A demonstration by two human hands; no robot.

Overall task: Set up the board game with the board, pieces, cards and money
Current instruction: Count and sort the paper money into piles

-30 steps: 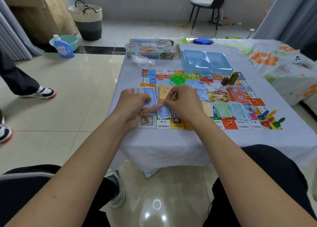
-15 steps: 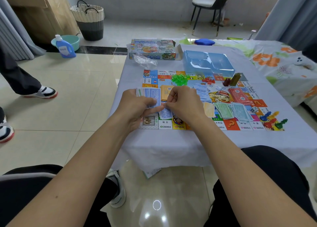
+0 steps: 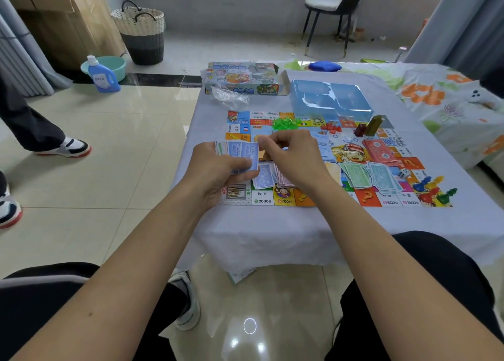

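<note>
The colourful game board (image 3: pixel 403 167) lies flat on the table. My left hand (image 3: pixel 218 170) grips a fanned stack of play money (image 3: pixel 240 153), blue notes on top. My right hand (image 3: pixel 294 159) pinches the top right edge of that stack. Under my hands lie blue notes (image 3: pixel 263 179) and pink notes. Green and teal notes (image 3: pixel 368 175), a red card pile (image 3: pixel 379 150), a die (image 3: pixel 404 173), coloured pawns (image 3: pixel 433 190), green houses (image 3: pixel 285 123) and red houses (image 3: pixel 331 128) sit on the board.
The game box (image 3: pixel 242 78), a crumpled plastic bag (image 3: pixel 229 96) and a blue plastic tray (image 3: pixel 330 99) stand behind the board on the white tablecloth (image 3: pixel 272 229). A bed with a patterned sheet is at right. Another person's legs and shoes (image 3: pixel 68 148) are at left.
Both hands lifted slightly off the board with the money stack. My right hand moved from the lower notes up to the stack's top edge.
</note>
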